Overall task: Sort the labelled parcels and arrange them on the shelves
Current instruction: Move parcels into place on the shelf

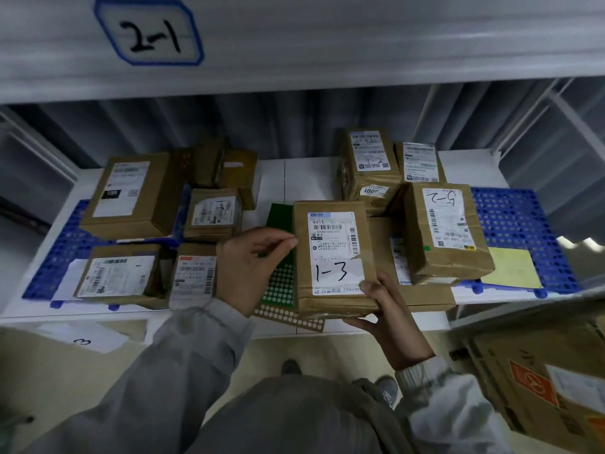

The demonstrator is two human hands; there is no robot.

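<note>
Parcels crowd a white shelf under a beam whose blue-edged tag reads "2-1". Held over the shelf's front edge is a brown parcel with "1-3" handwritten on its label. The left hand pinches the parcel's left edge between thumb and curled fingers; the right hand cups its lower right corner from beneath, thumb pressed on the top face. Just right of it sits a parcel marked "5-2", tilted on a flatter box. Behind stand two more labelled boxes. To the left, a large box and a small box rest on a blue perforated mat. A green sheet lies beneath the held parcel.
</note>
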